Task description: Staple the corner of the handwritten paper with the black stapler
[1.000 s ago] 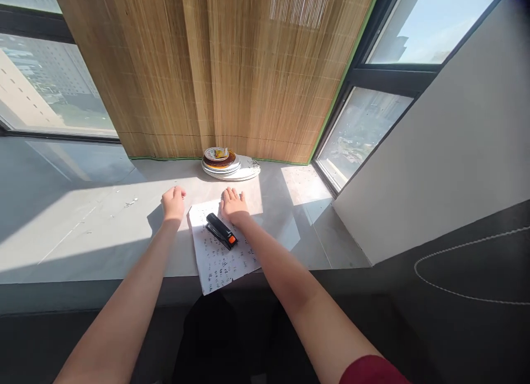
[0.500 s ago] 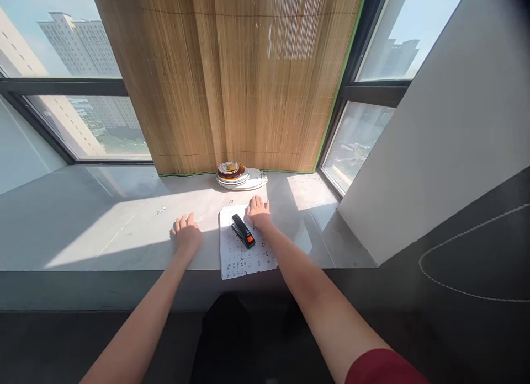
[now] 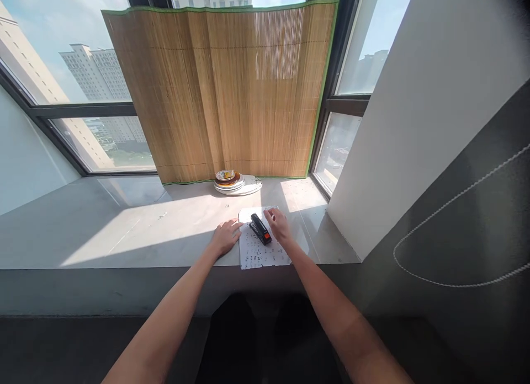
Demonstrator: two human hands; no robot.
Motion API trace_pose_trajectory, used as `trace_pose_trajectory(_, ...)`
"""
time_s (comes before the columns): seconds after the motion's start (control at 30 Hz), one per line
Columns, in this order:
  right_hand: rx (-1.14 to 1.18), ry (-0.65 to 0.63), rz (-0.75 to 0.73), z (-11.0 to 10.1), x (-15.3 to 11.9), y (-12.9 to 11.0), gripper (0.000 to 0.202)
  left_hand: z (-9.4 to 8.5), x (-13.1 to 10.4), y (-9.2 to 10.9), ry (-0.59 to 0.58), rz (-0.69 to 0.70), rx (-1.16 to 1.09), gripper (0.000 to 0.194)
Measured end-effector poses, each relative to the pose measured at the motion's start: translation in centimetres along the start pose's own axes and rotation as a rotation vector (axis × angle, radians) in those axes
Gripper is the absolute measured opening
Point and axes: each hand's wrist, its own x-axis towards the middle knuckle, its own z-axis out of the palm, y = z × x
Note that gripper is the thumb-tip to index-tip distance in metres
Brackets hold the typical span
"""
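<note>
A black stapler (image 3: 260, 229) with an orange-red patch lies on white paper (image 3: 265, 256) covered in handwriting, near the front edge of the sill. My left hand (image 3: 226, 236) rests at the paper's left edge, fingers spread and holding nothing. Over the upper right part of the paper is my right hand (image 3: 278, 224), its fingers curled in toward the thumb, just right of the stapler. Whether anything small is between those fingers cannot be made out.
Stacked plates (image 3: 230, 184) stand at the back of the grey windowsill (image 3: 136, 235), before a bamboo blind (image 3: 223, 97). A white wall (image 3: 397, 119) slants along the right, with a pale cord (image 3: 455, 199) beyond it.
The paper and stapler now lie further right in view. My left hand has moved right to the paper's edge. My right hand's fingers, stretched out before, have curled. The view has tilted up.
</note>
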Motion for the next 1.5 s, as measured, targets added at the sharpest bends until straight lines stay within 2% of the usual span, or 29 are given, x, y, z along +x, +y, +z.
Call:
trace_pose_trajectory(0.1,0.03,0.007,-0.108,0.8,-3.8,-0.4,0.035,-0.6,-0.2,0.2,-0.018,0.0,0.024,0.052)
trace_pose_trajectory(0.17,0.02,-0.024,-0.144,1.3,-5.0,-0.3,0.029,-0.7,-0.2,0.3,-0.028,-0.001,0.038,0.054)
trace_pose_trajectory(0.27,0.056,-0.076,-0.186,1.2,-5.4,0.5,0.024,-0.6,-0.1,0.2,-0.031,-0.001,0.047,0.055)
trace_pose_trajectory(0.37,0.157,-0.062,-0.264,0.3,-5.4,2.3,0.039,-0.3,0.0,-0.2,-0.021,0.016,0.056,0.055)
trace_pose_trajectory(0.47,0.28,-0.025,-0.252,-0.7,-5.9,4.3,0.045,-0.1,0.0,-0.6,-0.016,0.02,0.064,0.056)
trace_pose_trajectory(0.6,0.413,-0.005,-0.199,-1.2,-6.1,5.2,0.025,-0.1,0.0,-0.7,-0.017,0.021,0.065,0.056)
trace_pose_trajectory(0.7,0.405,-0.006,-0.216,-1.3,-5.7,4.9,0.015,0.0,-0.2,-0.7,-0.011,0.033,0.033,0.055)
trace_pose_trajectory(0.77,0.384,-0.015,-0.213,-1.4,-5.6,4.6,0.017,0.1,-0.2,-0.8,0.005,0.022,-0.03,0.053)
trace_pose_trajectory(0.97,0.336,-0.041,-0.076,-1.7,-5.5,4.1,0.018,0.9,-0.2,-1.4,0.041,-0.048,-0.199,0.054)
trace_pose_trajectory(1.23,0.31,-0.047,-0.091,-2.2,-5.7,3.7,0.019,1.1,-0.1,-1.8,0.099,-0.086,-0.362,0.071)
trace_pose_trajectory(1.4,0.29,-0.081,-0.108,-2.0,-5.4,3.6,0.049,1.2,0.3,-2.2,0.122,-0.091,-0.417,0.071)
trace_pose_trajectory(1.5,0.241,-0.12,-0.116,-1.7,-5.2,3.9,0.055,1.1,0.4,-2.3,0.131,-0.076,-0.447,0.069)
